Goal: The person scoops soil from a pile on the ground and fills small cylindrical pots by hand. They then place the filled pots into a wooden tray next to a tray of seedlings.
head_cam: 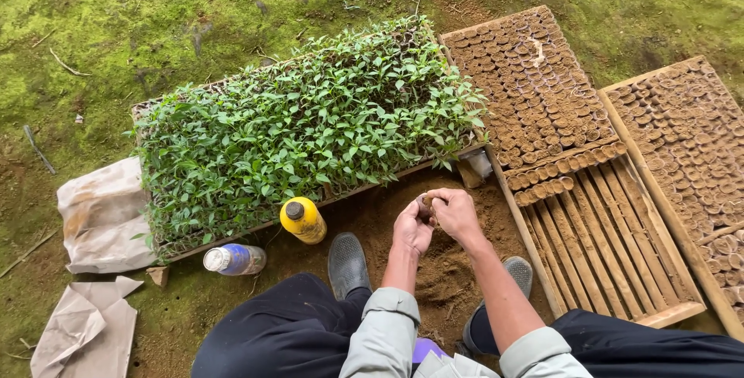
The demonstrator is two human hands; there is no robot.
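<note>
My left hand [410, 228] and my right hand [457, 213] meet above a patch of loose brown soil [446, 269]. Together they hold a small soil-filled pot [425, 202] between the fingertips. Just beyond them lies a wooden tray of green seedlings [310, 126]. To the right stands a slatted wooden tray [577, 192], its far part packed with several small soil pots and its near slats bare.
A yellow bottle [303, 220] and a blue-and-white bottle [235, 259] lie by the seedling tray. Pale bags [101, 215] lie at the left. A second pot-filled tray [690, 153] is at the far right. Mossy ground surrounds everything. My shoes [347, 263] rest by the soil.
</note>
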